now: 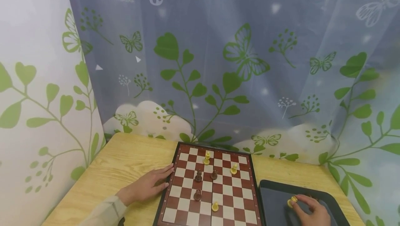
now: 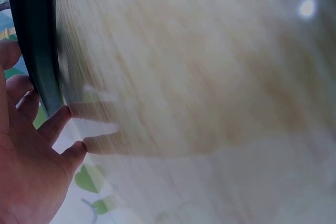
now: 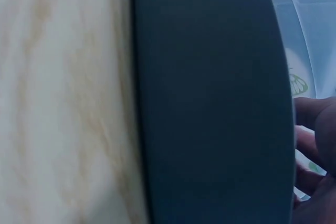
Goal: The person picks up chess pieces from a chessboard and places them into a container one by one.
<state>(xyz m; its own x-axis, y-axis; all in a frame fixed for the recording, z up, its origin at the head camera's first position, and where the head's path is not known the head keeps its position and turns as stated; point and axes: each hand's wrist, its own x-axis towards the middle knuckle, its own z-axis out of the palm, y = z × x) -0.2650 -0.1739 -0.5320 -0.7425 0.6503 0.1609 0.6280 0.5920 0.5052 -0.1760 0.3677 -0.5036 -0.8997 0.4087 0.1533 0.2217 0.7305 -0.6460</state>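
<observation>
Two hands stand in my head view, well apart. The left hand (image 1: 150,183) lies palm down on the table (image 1: 134,156), its fingers stretched out and loosely spread, fingertips at the board's left edge; it grips nothing. A light sleeve (image 1: 107,212) covers the forearm behind it. Over at the right, the right hand (image 1: 314,212) has thumb and fingers closed in a pinch round a yellow piece (image 1: 292,201). I see that piece against the floor of the tray (image 1: 270,198); whether it touches down, I cannot tell. My right wrist view gives me mostly the tray's dark outer wall, fingers just past its edge.

The table is pale wood, backed by a curtain (image 1: 203,90) printed with leaves and butterflies. On the board (image 1: 204,217), three dark pieces (image 1: 198,176) and three other yellow pieces (image 1: 207,158) stand spread over the squares.

For room, I read a wide stretch of wood left of the board and a narrower strip right of the tray. Board and tray sit side by side with barely a gap, and the board's far edge comes close to the curtain.
</observation>
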